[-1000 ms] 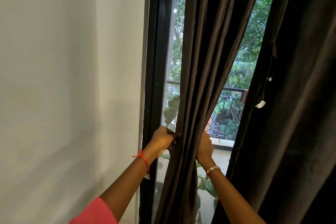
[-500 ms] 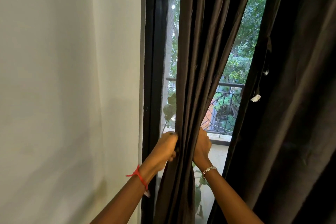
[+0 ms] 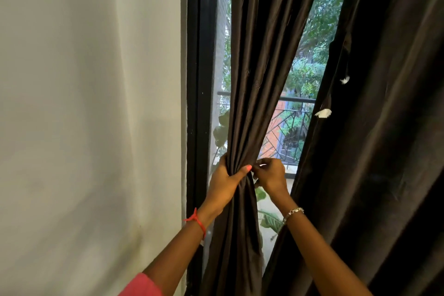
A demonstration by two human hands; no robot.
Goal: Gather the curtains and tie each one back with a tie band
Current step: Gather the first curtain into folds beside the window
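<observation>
A dark brown curtain (image 3: 259, 79) hangs in front of the window, gathered into a narrow bunch at waist height. My left hand (image 3: 225, 181) is wrapped around that bunch from the left, thumb across the front. My right hand (image 3: 270, 175) is at the bunch's right side, fingers curled and pinching at the fabric; whether it holds a tie band is hidden. A second, wider dark curtain (image 3: 384, 127) hangs loose on the right. I see no tie band clearly.
A plain white wall (image 3: 84, 115) fills the left. A black window frame (image 3: 199, 79) stands beside the gathered curtain. Through the glass are a balcony railing (image 3: 290, 127), trees and leafy plants. Small white scraps (image 3: 323, 113) cling to the right curtain's edge.
My left hand has closed fully around the curtain bunch, squeezing it tighter. My right hand came from behind the fabric to the front right side.
</observation>
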